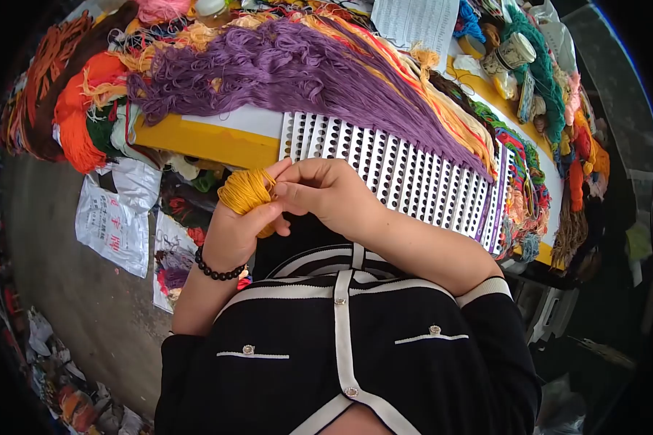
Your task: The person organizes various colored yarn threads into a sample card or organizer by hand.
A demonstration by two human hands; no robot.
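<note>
The left hand (233,233) is closed around a small skein of yellow yarn (245,191), held just in front of the white perforated board (413,177). The right hand (332,194) pinches the skein's edge with curled fingertips; purple yarn (305,72) lies beyond

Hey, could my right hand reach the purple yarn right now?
Probably yes: the purple yarn lies uncovered ahead of the right hand, nothing between, though its fingers now pinch the yellow yarn.

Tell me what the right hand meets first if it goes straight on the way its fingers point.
The yellow yarn bundle held in the left hand; the right hand seems to touch it already.
</note>
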